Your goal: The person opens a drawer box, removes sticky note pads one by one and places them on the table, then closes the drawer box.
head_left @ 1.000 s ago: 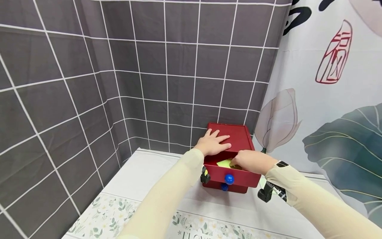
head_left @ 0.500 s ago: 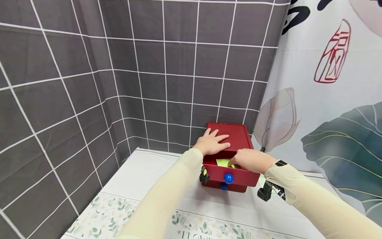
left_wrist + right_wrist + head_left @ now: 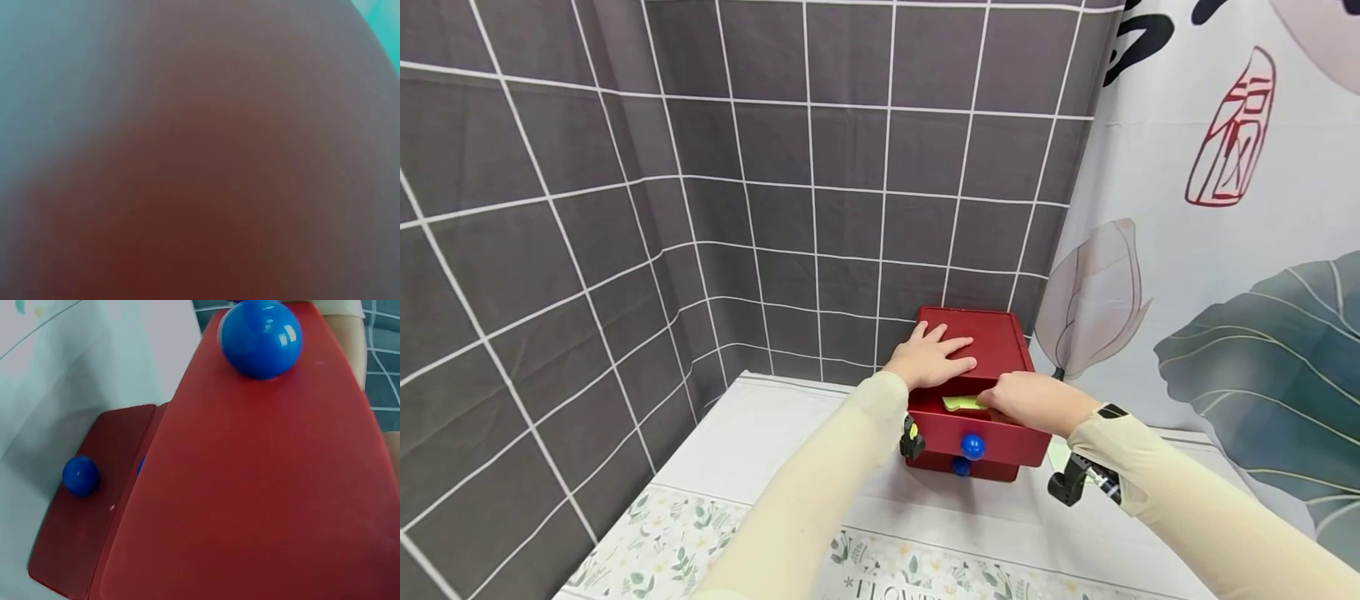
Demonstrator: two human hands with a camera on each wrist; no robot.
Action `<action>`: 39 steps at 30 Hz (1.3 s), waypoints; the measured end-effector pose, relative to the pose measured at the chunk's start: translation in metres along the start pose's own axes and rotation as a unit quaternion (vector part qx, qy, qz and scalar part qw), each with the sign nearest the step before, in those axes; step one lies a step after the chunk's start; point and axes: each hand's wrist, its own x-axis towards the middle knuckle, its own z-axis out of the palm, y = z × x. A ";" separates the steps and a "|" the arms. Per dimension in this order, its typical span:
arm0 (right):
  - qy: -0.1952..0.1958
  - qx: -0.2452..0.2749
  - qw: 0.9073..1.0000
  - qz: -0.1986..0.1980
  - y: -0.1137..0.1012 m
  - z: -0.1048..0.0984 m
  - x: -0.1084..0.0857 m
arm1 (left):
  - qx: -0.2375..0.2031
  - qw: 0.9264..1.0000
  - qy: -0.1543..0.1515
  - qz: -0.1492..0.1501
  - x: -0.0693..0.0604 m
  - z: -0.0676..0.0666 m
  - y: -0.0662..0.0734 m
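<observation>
A red drawer box (image 3: 1000, 333) stands on the table with its upper drawer (image 3: 947, 436) pulled out. My left hand (image 3: 924, 360) rests on the box's top, fingers spread. My right hand (image 3: 1033, 402) reaches into the pulled-out drawer and pinches a yellow-green piece of paper (image 3: 958, 403) at its right side; the fingertips are partly hidden. In the right wrist view, the drawer front (image 3: 250, 462) with its blue knob (image 3: 261, 339) fills the middle, and the lower drawer (image 3: 94, 506) is shut. The left wrist view is a dark reddish blur.
A dark grey gridded cloth (image 3: 850, 208) hangs behind and to the left. A white printed curtain (image 3: 1157, 350) hangs at the right. The white table cover (image 3: 790, 425) has a floral band (image 3: 685, 533). A pale paper (image 3: 1059, 454) lies right of the box.
The yellow-green paper in the drawer has tipped and now shows a narrower face, with my right fingers at its side. My left hand stays on the box top.
</observation>
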 end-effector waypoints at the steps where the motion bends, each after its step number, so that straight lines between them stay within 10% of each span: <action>1: 0.004 0.005 1.000 0.004 0.001 0.000 -0.001 | -0.001 1.000 0.000 0.000 0.000 0.000 0.000; 9: 0.066 0.075 0.995 0.009 0.006 -0.005 -0.005 | -0.005 1.000 -0.001 -0.001 0.000 0.000 0.000; 25: 0.150 0.044 0.987 0.037 0.010 -0.016 -0.021 | -0.005 1.000 0.002 0.001 -0.001 0.001 0.000; 39: 0.300 0.025 0.953 0.018 0.022 -0.016 -0.040 | 0.004 1.000 0.001 0.003 0.000 -0.001 0.000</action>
